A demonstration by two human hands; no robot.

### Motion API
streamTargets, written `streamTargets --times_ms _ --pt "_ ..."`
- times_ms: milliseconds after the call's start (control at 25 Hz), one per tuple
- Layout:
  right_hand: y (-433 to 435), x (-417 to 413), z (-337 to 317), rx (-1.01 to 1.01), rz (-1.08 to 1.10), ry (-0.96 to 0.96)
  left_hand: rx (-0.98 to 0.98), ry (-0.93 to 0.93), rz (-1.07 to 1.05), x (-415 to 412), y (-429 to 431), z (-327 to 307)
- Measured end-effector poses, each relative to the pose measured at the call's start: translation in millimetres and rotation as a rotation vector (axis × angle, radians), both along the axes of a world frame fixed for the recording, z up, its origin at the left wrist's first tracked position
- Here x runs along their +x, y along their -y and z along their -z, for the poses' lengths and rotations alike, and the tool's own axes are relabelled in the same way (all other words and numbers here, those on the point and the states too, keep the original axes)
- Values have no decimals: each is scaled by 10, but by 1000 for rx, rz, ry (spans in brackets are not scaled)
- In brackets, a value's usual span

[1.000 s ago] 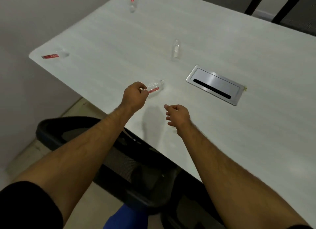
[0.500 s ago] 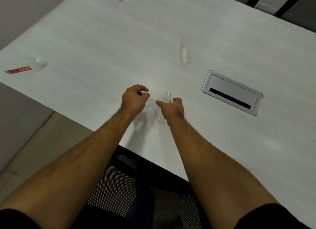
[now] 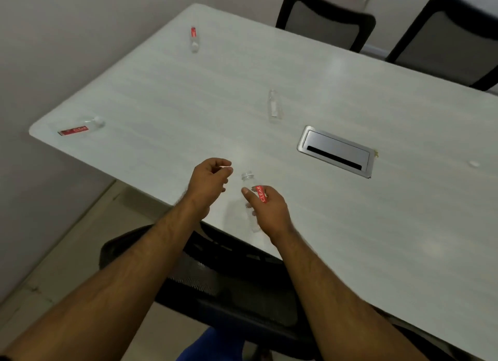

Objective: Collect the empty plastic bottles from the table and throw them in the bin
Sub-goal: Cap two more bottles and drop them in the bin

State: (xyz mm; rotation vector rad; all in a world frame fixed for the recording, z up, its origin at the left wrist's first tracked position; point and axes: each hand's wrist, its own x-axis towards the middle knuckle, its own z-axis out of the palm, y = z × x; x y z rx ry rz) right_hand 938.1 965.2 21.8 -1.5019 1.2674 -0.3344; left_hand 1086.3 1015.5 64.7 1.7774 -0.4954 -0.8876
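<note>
The right hand [image 3: 269, 212] grip pinches an uncapped bottle [image 3: 252, 199] upright for carrying; the left hand [image 3: 210, 180], at nine o'clock, curls loosely, empty.

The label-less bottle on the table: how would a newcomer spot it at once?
Find the silver cable hatch set into the white table. Just beyond its left end lies a clear bottle on its side. Unlike the other bottles, it shows no red label.
</note>
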Motion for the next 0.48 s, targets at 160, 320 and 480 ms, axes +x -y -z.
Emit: streamTargets --times_ms 160,320,480 --pt "-532 -295 -404 -221 -190 -17 -40 81 -13 -352 -487 -388" --pt "-1000 -308 -731 -392 -267 12 -95 111 -90 -490 -1081 -722" --pt "-1477 -93 -965 -620 -327 15 -94 98 -322 -422 -1642 -932"
